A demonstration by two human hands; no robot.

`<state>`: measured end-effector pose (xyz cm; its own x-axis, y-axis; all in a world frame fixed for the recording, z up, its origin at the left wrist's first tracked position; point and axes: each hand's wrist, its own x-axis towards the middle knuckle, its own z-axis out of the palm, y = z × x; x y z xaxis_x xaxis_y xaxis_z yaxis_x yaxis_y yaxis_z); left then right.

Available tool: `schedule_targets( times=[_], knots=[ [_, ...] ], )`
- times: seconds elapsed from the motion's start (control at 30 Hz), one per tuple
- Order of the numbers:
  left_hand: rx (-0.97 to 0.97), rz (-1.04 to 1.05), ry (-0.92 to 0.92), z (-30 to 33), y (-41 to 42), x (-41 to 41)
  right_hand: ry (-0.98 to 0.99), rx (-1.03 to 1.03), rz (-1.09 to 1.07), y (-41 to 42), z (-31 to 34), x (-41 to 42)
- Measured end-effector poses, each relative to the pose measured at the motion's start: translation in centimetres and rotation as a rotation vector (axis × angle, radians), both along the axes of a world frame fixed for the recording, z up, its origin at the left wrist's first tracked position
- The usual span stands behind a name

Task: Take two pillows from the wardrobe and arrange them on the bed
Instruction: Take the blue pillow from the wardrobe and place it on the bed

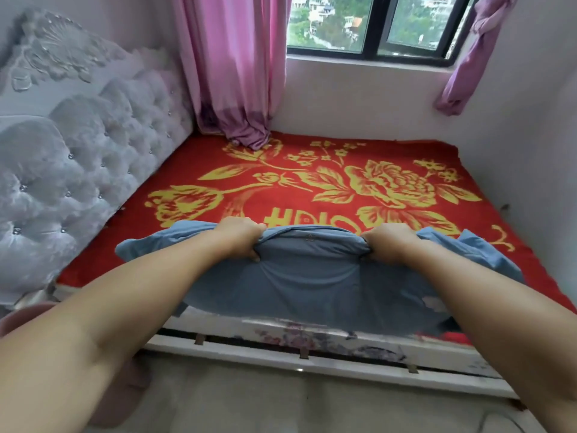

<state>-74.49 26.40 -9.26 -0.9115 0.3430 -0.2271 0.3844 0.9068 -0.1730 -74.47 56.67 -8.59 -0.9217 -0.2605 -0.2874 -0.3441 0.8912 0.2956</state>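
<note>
A blue-grey pillow (312,285) lies across the near edge of the bed (312,185), which is covered by a red blanket with yellow flowers. My left hand (242,237) grips the pillow's far edge on the left, fingers curled into the fabric. My right hand (387,242) grips the same edge on the right. The cloth bunches between both fists and the pillow's near part hangs over the bed's side. Only one pillow can be told for sure; the wardrobe is out of view.
A tufted grey headboard (78,170) runs along the left. Pink curtains (234,73) hang at the far left corner, touching the blanket. A window (374,23) sits above the far wall. The white bed frame (312,360) edges the floor below.
</note>
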Motion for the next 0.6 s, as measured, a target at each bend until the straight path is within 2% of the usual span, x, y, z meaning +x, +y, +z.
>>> schedule_targets(
  times=[0.37,0.6],
  knots=[
    [-0.001,0.094,-0.047,-1.7,-2.5,-14.6,-0.008,0.063,0.173,-2.9,0.1,-18.4],
    [-0.029,0.064,-0.021,-1.1,-5.0,-25.3,-0.015,0.008,0.115,-5.1,-0.9,-28.3]
  ],
)
